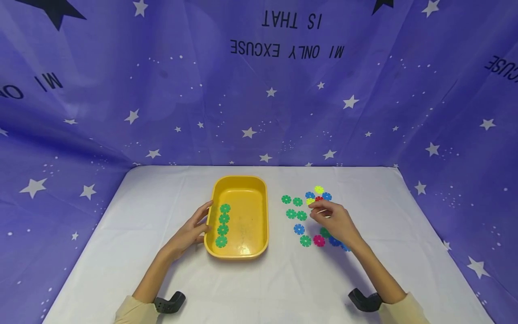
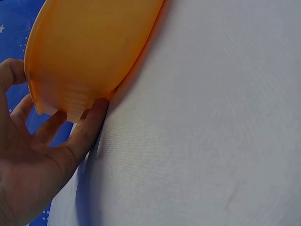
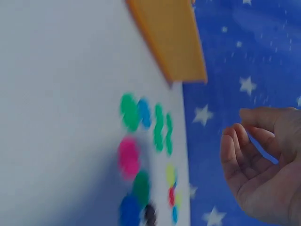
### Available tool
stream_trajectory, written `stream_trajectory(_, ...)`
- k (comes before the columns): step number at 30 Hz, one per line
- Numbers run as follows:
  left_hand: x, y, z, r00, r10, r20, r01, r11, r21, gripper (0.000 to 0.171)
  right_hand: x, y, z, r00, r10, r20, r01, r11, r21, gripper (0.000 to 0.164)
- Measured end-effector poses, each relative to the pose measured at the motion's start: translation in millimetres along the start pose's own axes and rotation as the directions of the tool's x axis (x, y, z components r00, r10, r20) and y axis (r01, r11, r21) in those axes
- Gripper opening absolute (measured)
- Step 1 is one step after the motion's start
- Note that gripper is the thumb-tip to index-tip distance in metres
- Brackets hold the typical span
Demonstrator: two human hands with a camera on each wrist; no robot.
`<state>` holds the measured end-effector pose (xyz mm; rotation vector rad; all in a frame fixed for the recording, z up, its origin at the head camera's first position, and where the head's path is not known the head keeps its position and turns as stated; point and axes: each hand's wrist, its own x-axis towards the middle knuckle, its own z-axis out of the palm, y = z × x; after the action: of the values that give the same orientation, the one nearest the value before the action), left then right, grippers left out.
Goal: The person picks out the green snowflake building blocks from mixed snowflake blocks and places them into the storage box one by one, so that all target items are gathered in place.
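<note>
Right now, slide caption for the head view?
Left hand touches a yellow tray holding four green snowflake discs; right hand hovers over scattered multicolored snowflake discs.

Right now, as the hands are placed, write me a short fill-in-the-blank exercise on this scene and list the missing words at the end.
1. Inside the yellow tray lie exactly ____ flower-shaped pieces.
2. Every piece inside the tray is ____ in colour.
3. The hand touching the tray is the person's ____ one.
4. From the person's viewpoint, the loose pieces on the white cloth lie to the ____ of the tray.

Missing words: four; green; left; right.
</note>
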<state>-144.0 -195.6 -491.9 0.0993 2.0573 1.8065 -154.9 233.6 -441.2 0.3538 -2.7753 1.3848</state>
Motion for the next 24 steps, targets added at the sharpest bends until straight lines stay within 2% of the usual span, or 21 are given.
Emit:
stream_trajectory(6, 0.1, -0.3, 0.2, 1.0, 0.003, 0.003, -0.003, 1.0, -0.002, 0.077, -22, 39, -16, 0.995, 0.104, -0.008, -0.104, 0.994, -0.046, 0.028)
stream_trajectory(12, -0.3, 0.0, 0.7, 1.0, 0.002, -0.001, -0.002, 1.0, -0.005, 0.077, -32, 66, -20, 0.977, 0.207, 0.044, -0.205, 0.978, -0.041, 0.032)
stream_trajectory(16, -0.1, -0.5, 0.5, 1.0, -0.002, -0.002, 0.002, 1.0, -0.006, 0.077, -33, 76, -18, 0.972, 0.229, 0.057, -0.226, 0.972, -0.06, 0.034)
stream_trajectory(24, 0.3, 0.0, 0.3, 1.0, -0.004, 0.0, 0.004, 1.0, -0.009, 0.078, -31, 81, -13, 0.977, 0.208, 0.05, -0.204, 0.975, -0.083, 0.034)
